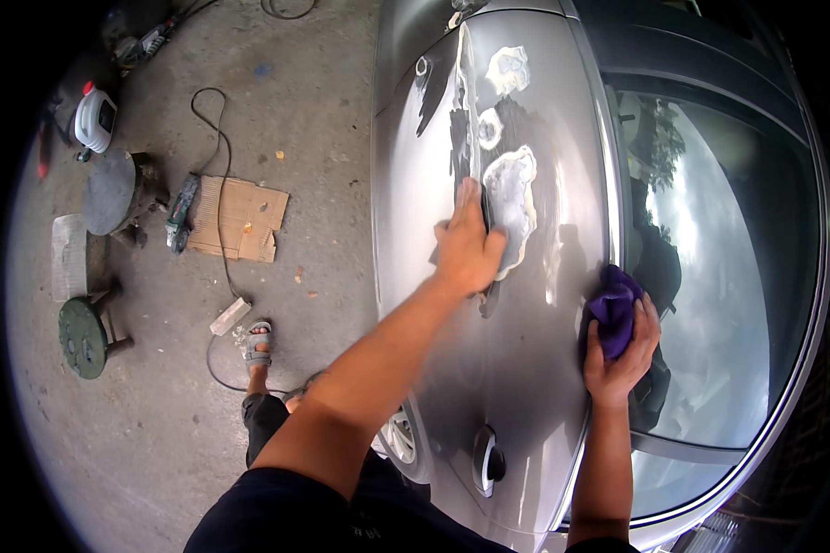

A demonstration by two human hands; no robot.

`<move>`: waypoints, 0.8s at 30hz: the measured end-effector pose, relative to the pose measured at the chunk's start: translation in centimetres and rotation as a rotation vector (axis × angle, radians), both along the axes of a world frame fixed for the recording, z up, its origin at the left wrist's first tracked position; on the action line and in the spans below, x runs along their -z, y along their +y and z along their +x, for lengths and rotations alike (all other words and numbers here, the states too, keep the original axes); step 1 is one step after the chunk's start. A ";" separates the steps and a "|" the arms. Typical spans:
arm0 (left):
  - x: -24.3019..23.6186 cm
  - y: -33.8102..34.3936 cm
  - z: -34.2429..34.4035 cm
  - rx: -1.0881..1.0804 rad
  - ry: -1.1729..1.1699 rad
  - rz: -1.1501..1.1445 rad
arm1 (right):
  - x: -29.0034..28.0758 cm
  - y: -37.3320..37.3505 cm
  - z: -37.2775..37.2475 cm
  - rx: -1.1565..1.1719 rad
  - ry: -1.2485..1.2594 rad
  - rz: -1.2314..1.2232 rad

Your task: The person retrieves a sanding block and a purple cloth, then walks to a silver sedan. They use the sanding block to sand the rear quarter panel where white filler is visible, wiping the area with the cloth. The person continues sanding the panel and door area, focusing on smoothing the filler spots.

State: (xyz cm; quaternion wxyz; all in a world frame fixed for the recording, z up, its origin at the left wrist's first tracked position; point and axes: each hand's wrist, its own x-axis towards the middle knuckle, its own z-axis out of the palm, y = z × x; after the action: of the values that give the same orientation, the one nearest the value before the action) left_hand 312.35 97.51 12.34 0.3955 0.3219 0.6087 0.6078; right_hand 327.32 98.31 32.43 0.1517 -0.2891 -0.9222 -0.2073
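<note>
My left hand (468,241) reaches onto the grey car door (535,350), fingers stretched along the raised crease beside a large patch of pale filler (509,184) edged in white. Dark and white marks run up the crease above it; smaller pale patches (507,69) sit higher on the panel. Whether anything lies under the palm is hidden. My right hand (622,355) grips a bunched purple cloth (613,304) at the edge of the side window (715,276). A silver door handle (487,459) is below, near my body.
On the concrete floor (327,138) at left lie an angle grinder (183,212), cardboard (254,221), a power cord and a small block (230,317). A white jug (95,117) and round stools (83,338) stand farther left. My sandaled foot (258,346) is below.
</note>
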 end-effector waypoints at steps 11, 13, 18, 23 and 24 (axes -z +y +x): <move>0.9 0.8 -0.9 -0.068 0.011 0.044 | 0.0 0.1 0.0 -0.009 -0.018 0.002; 1.0 1.2 -1.6 -0.029 -0.045 0.029 | 0.1 0.1 0.0 -0.004 -0.012 -0.010; 1.0 -1.2 0.6 0.035 0.102 0.043 | 0.0 -0.1 0.0 0.019 -0.027 -0.002; 0.9 1.1 -1.6 -0.010 -0.003 0.052 | 0.1 0.2 0.0 -0.003 0.000 -0.009; 0.8 0.7 -1.3 -0.033 -0.012 0.091 | 0.1 0.2 -0.1 -0.002 -0.001 -0.012</move>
State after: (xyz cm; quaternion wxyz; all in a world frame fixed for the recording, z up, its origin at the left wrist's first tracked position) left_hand 311.05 98.21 11.57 0.3742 0.3259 0.5833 0.6431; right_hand 327.26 98.53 32.34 0.1500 -0.2890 -0.9237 -0.2018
